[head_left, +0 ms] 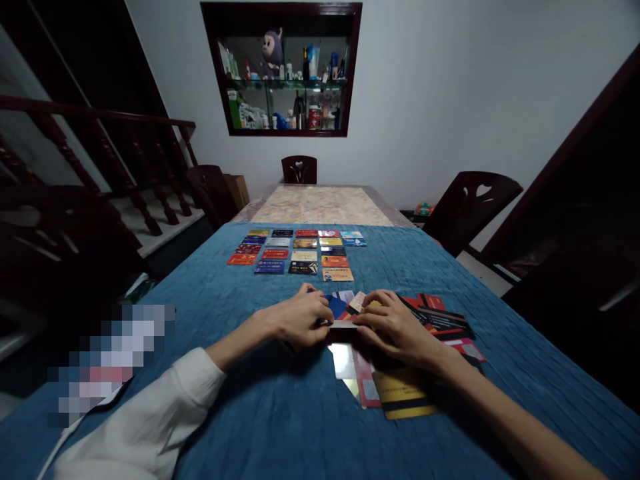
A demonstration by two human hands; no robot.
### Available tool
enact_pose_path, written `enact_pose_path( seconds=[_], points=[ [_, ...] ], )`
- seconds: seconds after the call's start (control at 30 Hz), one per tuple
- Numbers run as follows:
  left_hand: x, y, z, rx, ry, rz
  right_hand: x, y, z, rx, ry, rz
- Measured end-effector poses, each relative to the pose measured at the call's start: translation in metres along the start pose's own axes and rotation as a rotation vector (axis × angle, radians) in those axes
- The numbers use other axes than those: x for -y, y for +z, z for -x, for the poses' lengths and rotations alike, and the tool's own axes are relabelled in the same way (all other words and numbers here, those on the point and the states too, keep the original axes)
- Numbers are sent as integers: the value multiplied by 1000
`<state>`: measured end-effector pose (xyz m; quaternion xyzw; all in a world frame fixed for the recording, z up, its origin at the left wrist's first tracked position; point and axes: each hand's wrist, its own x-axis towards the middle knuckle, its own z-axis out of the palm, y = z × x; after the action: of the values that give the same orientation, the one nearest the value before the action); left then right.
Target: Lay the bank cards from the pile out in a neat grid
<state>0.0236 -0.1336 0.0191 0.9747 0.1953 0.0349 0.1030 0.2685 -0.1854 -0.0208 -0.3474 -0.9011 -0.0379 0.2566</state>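
My left hand (pixel 300 319) and my right hand (pixel 395 325) meet over a loose heap of plastic cards (pixel 400 380) on the blue cloth (pixel 250 413). Both hands pinch the ends of one pale card (pixel 343 325) held between them, fingers curled. More cards from the heap fan out under and behind my right hand, red and black ones (pixel 440 320) to the right, a yellow one and a silvery one (pixel 344 360) nearer me. Farther up the table several cards lie face up in a neat grid of rows (pixel 299 252).
Beyond the blue cloth the patterned tabletop (pixel 320 203) shows. Dark wooden chairs stand at the far end (pixel 299 169), at the right (pixel 470 203) and at the left (pixel 213 193). A wall niche (pixel 283 70) holds bottles and a plush toy. A stair railing runs at the left.
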Motion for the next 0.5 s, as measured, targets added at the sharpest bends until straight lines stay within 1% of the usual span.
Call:
enact_pose_path(
  seconds=[0.23,0.5],
  points=[
    [12,4,-2,-37,-41,50,-11,14,1,-167,-7,90],
    [21,11,-4,-57,-74,41,-15,26,3,-233,14,153]
  ],
)
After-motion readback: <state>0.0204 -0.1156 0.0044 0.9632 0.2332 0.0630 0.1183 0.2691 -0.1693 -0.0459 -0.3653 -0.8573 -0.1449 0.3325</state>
